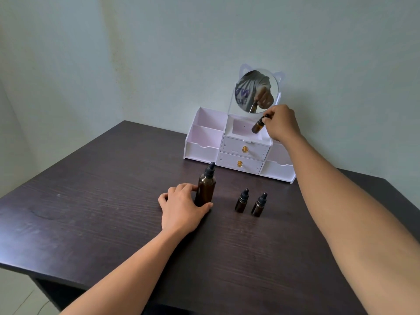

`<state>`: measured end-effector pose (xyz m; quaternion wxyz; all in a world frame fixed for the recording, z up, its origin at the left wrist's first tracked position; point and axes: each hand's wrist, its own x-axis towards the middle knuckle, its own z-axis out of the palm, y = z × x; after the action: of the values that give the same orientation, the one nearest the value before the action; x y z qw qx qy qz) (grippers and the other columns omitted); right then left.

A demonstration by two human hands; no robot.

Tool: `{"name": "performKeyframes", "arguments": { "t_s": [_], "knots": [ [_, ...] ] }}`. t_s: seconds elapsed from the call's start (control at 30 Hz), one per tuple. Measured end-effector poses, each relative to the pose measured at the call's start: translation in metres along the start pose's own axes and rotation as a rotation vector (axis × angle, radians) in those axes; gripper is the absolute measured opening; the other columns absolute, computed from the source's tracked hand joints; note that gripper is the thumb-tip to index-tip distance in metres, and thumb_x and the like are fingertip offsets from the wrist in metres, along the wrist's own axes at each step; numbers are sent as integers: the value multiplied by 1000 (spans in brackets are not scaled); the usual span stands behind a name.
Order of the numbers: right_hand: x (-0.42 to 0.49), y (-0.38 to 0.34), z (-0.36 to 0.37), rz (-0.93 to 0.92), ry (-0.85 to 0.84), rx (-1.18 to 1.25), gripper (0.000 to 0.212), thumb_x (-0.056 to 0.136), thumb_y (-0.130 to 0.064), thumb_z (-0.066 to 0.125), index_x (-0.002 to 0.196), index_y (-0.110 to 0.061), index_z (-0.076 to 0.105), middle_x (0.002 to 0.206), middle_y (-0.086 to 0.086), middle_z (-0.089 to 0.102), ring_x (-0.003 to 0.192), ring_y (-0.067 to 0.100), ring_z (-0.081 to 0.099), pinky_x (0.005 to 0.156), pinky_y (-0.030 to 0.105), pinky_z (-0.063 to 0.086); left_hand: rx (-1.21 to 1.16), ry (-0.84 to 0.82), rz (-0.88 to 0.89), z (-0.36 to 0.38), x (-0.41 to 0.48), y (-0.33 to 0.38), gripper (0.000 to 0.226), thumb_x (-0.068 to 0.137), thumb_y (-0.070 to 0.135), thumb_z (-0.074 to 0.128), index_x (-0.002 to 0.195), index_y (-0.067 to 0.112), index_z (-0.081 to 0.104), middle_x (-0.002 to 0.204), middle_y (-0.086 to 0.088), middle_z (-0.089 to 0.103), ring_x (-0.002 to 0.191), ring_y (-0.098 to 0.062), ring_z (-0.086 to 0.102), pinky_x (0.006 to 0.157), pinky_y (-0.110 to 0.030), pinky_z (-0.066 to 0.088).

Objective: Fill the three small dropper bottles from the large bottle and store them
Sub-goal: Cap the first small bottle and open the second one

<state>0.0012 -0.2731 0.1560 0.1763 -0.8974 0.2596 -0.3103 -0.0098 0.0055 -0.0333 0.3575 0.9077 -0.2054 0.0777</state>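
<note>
Head view; small bottle tilted, hanging below-left of right grip

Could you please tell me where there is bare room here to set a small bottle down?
Bare table lies left of the left hand and in front of the two small bottles. The organizer's left compartments look empty. It is crowded under the mirror, where the right hand holds a bottle.
</note>
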Motion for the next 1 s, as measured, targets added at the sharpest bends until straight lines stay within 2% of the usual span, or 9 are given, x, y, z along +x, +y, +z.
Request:
{"name": "performKeyframes", "arguments": {
  "t_s": [0.1,0.43,0.7,1.0],
  "knots": [
    [6,5,8,21,-39,-40,24,93,-10,62,113,-15,72,121,13,67,101,33,65,81,32,50,6,0,2,0,0,1,57,75,67,69,121,36,56,129,16,54,121,-11,43,107,-37,21],
    [15,19,22,51,-121,-103,26,94,-11,63,119,-15,69,125,14,64,105,34,63,90,41,54,7,5,1,2,1,-1,60,73,69,68,122,36,55,132,17,53,122,-10,42,109,-39,22],
    [16,24,27,49,-161,-171,23,95,-11,62,116,-17,69,125,15,59,102,36,62,81,35,49,1,12,4,2,1,-1,59,73,68,69,122,36,56,131,17,53,122,-10,42,110,-39,21],
    [17,26,34,38,-214,-217,25,95,-8,61,115,-19,71,133,17,55,103,38,63,92,44,55,6,7,4,1,1,-1,61,73,68,69,124,37,55,132,16,53,123,-10,43,110,-41,23]
  ]
}}
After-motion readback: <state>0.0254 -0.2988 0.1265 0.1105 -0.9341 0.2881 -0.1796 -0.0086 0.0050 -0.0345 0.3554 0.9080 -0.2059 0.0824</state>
